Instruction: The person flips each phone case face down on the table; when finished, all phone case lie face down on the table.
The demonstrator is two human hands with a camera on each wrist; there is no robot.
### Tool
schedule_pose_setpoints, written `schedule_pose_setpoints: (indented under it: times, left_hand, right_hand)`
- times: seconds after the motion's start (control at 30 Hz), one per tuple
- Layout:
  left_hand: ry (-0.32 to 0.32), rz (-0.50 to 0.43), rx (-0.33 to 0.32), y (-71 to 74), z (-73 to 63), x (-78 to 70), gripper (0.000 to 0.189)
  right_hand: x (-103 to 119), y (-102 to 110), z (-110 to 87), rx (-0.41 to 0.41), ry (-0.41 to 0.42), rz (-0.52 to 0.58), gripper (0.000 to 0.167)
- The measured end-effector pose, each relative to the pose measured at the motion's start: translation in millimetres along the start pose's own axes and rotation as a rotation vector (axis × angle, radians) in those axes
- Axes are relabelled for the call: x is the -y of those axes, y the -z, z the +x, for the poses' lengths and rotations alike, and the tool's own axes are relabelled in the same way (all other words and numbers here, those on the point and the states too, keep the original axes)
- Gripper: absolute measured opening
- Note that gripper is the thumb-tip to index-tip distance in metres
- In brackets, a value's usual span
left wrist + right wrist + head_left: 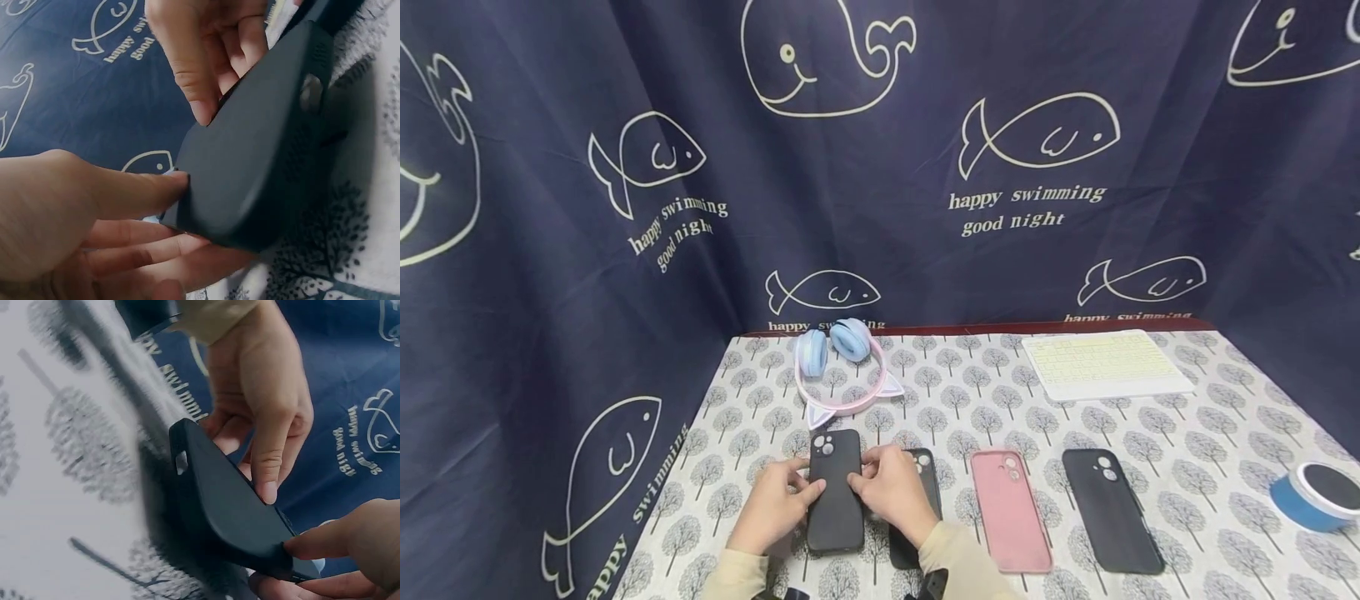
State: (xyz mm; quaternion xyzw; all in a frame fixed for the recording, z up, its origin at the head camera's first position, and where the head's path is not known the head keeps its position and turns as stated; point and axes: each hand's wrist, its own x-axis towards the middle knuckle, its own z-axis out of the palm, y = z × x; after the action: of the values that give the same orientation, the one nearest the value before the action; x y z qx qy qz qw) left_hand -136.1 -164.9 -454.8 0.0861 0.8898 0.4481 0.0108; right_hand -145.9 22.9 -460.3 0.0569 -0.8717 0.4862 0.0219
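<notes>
Between both hands a black phone case (837,500) is held with its back and camera cutout facing up. My left hand (775,504) pinches its left edge, the thumb lying on the back. Opposite, my right hand (897,490) pinches the right edge in the same way. In the left wrist view, the case (244,144) is tilted above the tree-print cloth, and a cutout shows in its short end. Whether a phone sits inside I cannot tell. Partly under my right hand and forearm lies a second black phone case (929,482).
To the right lie a pink phone case (1011,512) and another black phone case (1112,512). Cat-ear headphones (850,408) rest behind the hands. A white keyboard (1105,365) is at the back right, a blue and white round object (1311,500) at the right edge.
</notes>
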Motion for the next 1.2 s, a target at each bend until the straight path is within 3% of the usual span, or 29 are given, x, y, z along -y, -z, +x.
schedule_pose_setpoints:
  times: [0.2, 0.33, 0.8, 1.2]
  left_hand:
    - [-0.010, 0.168, -0.033, -2.5, -1.3, 3.5, 0.029]
    - [0.006, 0.237, -0.038, -4.3, -2.4, 5.3, 0.021]
    - [0.012, 0.301, -0.026, -7.6, -1.6, 2.5, 0.024]
    - [0.069, 0.394, -0.064, -9.4, -1.9, 1.6, 0.023]
  right_hand:
    - [-3.6, -7.3, -3.0, 0.011, 0.053, -0.122, 0.017]
    - [-6.8, -11.0, -4.3, 0.005, 0.084, -0.156, 0.015]
    - [-7.2, -14.7, -4.6, 0.027, 0.149, -0.204, 0.036]
    - [-5.5, -18.8, -7.7, 0.030, 0.161, -0.275, 0.026]
